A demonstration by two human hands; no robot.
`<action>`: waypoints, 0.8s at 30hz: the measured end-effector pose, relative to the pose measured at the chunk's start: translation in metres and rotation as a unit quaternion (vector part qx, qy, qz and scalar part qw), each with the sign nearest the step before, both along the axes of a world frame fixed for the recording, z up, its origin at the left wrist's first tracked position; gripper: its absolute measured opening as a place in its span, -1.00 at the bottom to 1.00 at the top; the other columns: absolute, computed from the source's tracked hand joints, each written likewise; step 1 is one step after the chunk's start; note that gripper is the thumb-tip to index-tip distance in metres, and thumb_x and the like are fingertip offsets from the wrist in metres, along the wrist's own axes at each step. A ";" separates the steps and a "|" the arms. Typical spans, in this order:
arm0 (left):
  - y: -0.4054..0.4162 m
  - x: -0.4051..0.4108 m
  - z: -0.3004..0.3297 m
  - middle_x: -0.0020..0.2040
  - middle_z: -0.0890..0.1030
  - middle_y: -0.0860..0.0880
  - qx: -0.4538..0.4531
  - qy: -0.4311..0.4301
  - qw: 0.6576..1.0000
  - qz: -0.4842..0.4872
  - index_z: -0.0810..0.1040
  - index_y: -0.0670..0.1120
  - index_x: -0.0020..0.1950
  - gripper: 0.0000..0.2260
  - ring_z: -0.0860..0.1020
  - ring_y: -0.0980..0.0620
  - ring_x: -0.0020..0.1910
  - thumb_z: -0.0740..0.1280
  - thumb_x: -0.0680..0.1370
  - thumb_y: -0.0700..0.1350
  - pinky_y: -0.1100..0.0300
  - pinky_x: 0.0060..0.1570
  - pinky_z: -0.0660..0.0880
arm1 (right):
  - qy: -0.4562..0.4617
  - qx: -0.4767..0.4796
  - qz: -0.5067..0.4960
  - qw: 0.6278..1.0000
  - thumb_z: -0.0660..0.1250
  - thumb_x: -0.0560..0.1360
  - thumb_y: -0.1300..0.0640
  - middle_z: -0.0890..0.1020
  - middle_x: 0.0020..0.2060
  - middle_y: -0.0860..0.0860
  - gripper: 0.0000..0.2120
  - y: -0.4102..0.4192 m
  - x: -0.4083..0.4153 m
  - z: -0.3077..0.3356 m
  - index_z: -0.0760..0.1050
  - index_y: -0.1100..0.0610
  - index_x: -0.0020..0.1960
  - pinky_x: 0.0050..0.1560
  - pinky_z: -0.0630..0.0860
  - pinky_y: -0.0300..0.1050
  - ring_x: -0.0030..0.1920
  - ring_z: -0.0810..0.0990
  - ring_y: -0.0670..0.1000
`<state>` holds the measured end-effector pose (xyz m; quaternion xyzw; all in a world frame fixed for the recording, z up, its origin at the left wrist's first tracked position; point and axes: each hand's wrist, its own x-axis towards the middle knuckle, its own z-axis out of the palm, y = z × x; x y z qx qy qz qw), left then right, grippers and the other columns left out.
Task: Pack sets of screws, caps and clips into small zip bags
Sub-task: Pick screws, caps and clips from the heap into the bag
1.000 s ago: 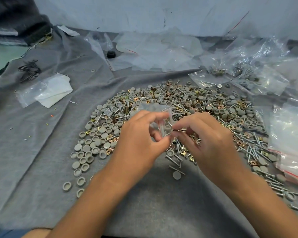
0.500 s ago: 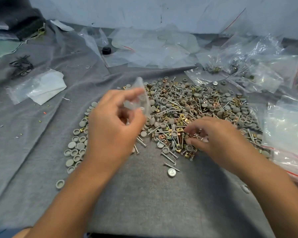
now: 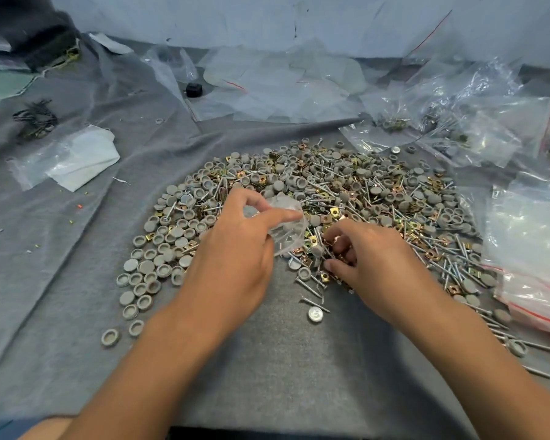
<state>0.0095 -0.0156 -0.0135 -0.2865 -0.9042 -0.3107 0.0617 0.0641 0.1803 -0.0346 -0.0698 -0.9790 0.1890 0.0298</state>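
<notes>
A wide pile of grey round caps, silver screws and brass clips is spread over a grey cloth. My left hand pinches a small clear zip bag between thumb and fingers, just above the pile's near edge. My right hand rests on the pile to the right of the bag, its fingertips curled down among clips and screws. Whether it has a piece gripped is hidden by the fingers.
A stack of small zip bags with red strips lies at the right edge. Filled and loose clear bags clutter the back right. A folded white bag and dark wire clips lie at left. A black cap sits farther back.
My left hand, holding the bag, dropped back down toward the pile's near edge. My right hand left the bag and reached down into the clips and screws.
</notes>
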 end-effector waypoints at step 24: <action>0.006 -0.005 -0.015 0.01 0.34 0.29 0.050 -0.045 0.998 0.000 0.52 0.20 0.35 -0.62 0.45 0.28 -0.20 0.43 0.53 0.08 0.51 -0.21 0.48 | -0.008 -0.098 -0.041 0.994 0.48 0.50 -0.08 0.59 -0.33 -0.25 -0.91 0.012 -0.008 0.002 0.58 -0.15 -0.09 -0.40 0.38 -0.43 -0.29 0.53 -0.37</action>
